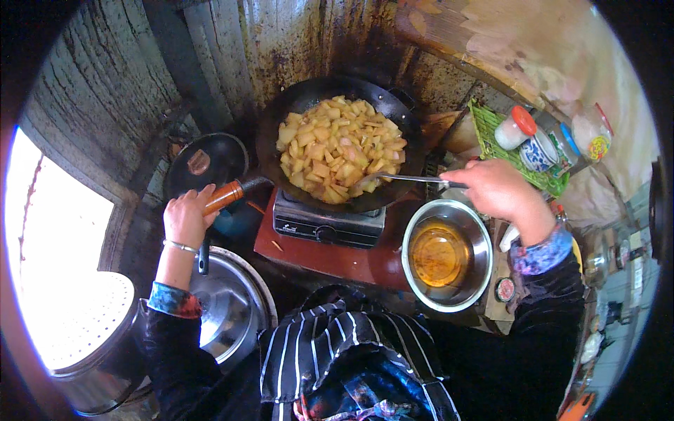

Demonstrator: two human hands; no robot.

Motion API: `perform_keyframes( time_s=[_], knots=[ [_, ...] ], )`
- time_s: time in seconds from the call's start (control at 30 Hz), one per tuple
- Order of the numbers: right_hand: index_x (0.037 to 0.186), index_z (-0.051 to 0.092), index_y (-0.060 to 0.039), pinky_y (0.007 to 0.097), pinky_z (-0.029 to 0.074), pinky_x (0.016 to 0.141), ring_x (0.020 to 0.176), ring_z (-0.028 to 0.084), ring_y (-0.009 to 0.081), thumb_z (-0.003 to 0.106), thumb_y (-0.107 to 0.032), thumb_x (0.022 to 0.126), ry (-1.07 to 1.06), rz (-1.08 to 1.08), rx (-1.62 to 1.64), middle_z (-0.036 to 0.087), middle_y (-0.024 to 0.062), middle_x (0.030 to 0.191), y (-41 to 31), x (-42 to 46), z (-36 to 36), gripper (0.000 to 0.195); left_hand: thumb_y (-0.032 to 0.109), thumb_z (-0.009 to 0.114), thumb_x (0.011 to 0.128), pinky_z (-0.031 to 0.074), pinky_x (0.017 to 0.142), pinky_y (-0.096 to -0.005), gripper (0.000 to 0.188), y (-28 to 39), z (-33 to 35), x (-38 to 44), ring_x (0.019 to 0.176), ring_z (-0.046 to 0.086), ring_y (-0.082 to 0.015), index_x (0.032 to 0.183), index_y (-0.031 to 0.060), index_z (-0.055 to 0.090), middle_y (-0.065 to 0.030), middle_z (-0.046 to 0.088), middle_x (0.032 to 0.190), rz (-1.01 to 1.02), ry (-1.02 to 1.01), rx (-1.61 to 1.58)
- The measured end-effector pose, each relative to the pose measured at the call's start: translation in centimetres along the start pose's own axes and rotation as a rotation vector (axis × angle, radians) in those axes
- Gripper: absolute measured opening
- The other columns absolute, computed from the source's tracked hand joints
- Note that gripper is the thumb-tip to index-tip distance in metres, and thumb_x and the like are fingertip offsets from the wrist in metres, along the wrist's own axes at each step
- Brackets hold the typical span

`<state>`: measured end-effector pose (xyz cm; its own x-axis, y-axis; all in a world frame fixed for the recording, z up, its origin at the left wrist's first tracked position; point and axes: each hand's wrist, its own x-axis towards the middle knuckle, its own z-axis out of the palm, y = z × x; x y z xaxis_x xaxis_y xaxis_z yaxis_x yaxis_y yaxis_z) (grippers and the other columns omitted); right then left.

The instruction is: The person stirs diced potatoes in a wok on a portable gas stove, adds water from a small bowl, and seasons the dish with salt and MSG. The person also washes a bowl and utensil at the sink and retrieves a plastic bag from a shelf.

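Observation:
A black wok (392, 105) sits on a gas stove (326, 223), filled with pale, chunky pieces of food (342, 147) that look like cut vegetable. My left hand (187, 213) grips the wok's wooden handle (224, 197) from the left. In my right hand (497, 187) is the handle of a metal spatula (416, 179). Its head dips into the food at the lower right of the wok and is partly covered. Below my right hand stands a steel bowl (447, 205) with amber liquid (439, 252) in it.
Jars (511, 131) and a blue-and-white cup (538, 150) stand in a green tray (487, 118) at right. A dark lid or pan (221, 152) leans left of the wok. Nearer me are a shiny metal lid (226, 300) and a perforated steamer (100, 316). Stained walls rise close behind.

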<state>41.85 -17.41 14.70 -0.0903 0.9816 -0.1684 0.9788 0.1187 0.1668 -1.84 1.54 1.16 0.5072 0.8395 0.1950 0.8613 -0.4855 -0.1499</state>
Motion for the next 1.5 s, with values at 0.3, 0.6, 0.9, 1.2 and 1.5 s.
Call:
perform_keyframes(
  time_s=[0.3, 0.6, 0.9, 1.2, 1.5],
  knots=[
    [0.103, 0.068, -0.0192, 0.0428, 0.049, 0.067, 0.079, 0.062, 0.0301, 0.056, -0.004, 0.071, 0.031, 0.1, -0.092, 0.065, 0.0093, 0.083, 0.7, -1.9, -2.2, 0.038, 0.032, 0.072, 0.073, 0.049, 0.072, -0.0359, 0.05, -0.3, -1.0, 0.1, 0.078, 0.063, -0.0254, 0.12, 0.0208, 0.057, -0.0066, 0.062, 0.084, 0.041, -0.009, 0.034],
    [0.11, 0.065, -0.0208, 0.0419, 0.048, 0.067, 0.076, 0.061, 0.0312, 0.061, -0.008, 0.069, 0.027, 0.031, 0.026, 0.062, 0.0106, 0.081, 0.8, -3.7, -4.2, 0.042, 0.032, 0.071, 0.075, 0.049, 0.072, -0.0367, 0.049, -0.5, -0.8, 0.0, 0.078, 0.063, -0.0258, 0.121, 0.021, 0.057, -0.0072, 0.062, 0.084, 0.034, -0.013, 0.03],
    [0.11, 0.066, -0.0196, 0.044, 0.051, 0.072, 0.083, 0.063, 0.0322, 0.061, -0.012, 0.073, -0.034, 0.034, 0.061, 0.066, 0.0136, 0.089, -1.2, -0.4, 0.8, 0.038, 0.032, 0.072, 0.073, 0.049, 0.073, -0.0369, 0.052, -0.5, -0.6, 0.4, 0.079, 0.063, -0.0258, 0.121, 0.0218, 0.056, -0.0064, 0.062, 0.084, 0.049, -0.001, 0.015],
    [0.131, 0.049, -0.0217, 0.0419, 0.05, 0.077, 0.085, 0.062, 0.0347, 0.061, -0.012, 0.082, 0.203, 0.246, 0.385, 0.064, 0.0164, 0.099, 4.6, -2.8, 3.6, 0.052, 0.031, 0.074, 0.071, 0.049, 0.075, -0.0371, 0.054, -0.9, -0.4, 0.4, 0.081, 0.063, -0.0253, 0.121, 0.0224, 0.056, -0.006, 0.062, 0.086, 0.044, -0.009, 0.02],
    [0.137, 0.039, -0.0114, 0.0476, 0.049, 0.073, 0.085, 0.062, 0.0385, 0.048, -0.016, 0.09, -0.001, 0.335, 0.139, 0.062, 0.021, 0.095, -1.1, 2.2, 11.4, 0.048, 0.03, 0.073, 0.071, 0.049, 0.075, -0.0371, 0.053, -0.7, -0.6, 0.5, 0.081, 0.063, -0.0258, 0.121, 0.0219, 0.056, -0.0059, 0.062, 0.086, 0.02, -0.03, 0.038]
  ],
)
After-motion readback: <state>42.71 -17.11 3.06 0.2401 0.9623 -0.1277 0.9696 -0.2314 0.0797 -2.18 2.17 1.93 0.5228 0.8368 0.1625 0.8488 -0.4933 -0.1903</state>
